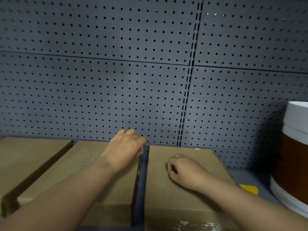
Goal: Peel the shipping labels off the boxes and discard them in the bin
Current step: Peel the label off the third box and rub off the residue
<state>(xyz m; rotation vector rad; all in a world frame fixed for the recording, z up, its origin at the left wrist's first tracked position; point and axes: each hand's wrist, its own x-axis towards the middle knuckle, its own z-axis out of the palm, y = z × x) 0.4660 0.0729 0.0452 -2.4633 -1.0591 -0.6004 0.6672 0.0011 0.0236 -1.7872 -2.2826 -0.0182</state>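
Observation:
Three brown cardboard boxes stand side by side on a grey shelf: the left box, the middle box and the right box. My left hand reaches over the far right corner of the middle box, fingers curled down over its edge and pinched on a small white bit of shipping label. More of that label runs down the box's narrow right side, mostly hidden. My right hand rests on top of the right box in a loose fist with nothing in it. No bin is in view.
A dark grey pegboard wall closes the back of the shelf. A round white and brown container stands at the right edge, with a yellow scrap lying beside it. Clear tape remnants sit on the right box's near end.

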